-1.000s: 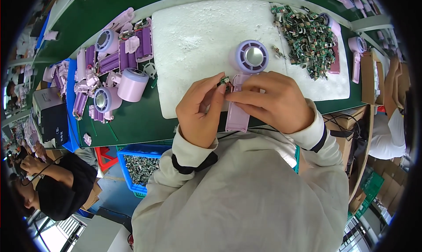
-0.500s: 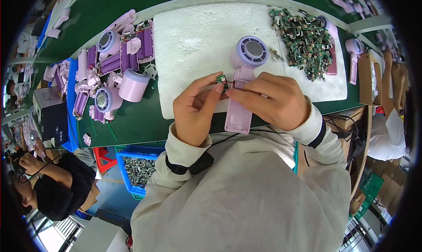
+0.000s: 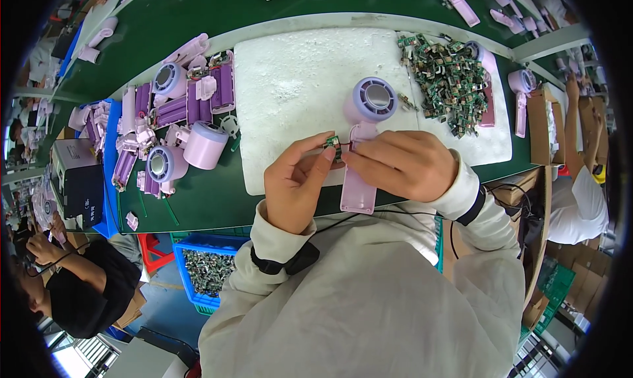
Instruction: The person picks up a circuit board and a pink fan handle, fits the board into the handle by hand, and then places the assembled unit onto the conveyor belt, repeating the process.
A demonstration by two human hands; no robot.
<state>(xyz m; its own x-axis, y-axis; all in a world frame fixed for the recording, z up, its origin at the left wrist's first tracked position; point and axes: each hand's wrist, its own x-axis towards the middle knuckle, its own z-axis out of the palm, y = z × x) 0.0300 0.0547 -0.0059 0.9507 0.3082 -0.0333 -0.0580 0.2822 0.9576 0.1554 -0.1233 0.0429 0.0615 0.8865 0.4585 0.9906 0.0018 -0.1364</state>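
Between the thumb and fingers of my left hand [image 3: 295,178] is a small green circuit board [image 3: 332,143]. A thin dark wire leads from the board toward a pale pink handheld fan [image 3: 358,190]. My right hand [image 3: 410,164] is closed over the fan's open handle shell, with thumb and fingertips close to the board. Those fingers hide the middle of the handle and whatever wire end may be there. The fan's round lilac head [image 3: 370,100] points away from me and rests on a white foam sheet [image 3: 297,75].
Many loose circuit boards [image 3: 452,81] are heaped at the sheet's right. Fan heads and purple battery cells [image 3: 173,111] lie to the left, beside a blue bin [image 3: 112,160]. Below the table edge stands a blue crate [image 3: 208,272] of boards. A co-worker [image 3: 82,286] sits at lower left.
The whole view has shifted, so the table appears slightly lower in it. Both hands keep nearly the same hold, with the board still beside the fan handle.
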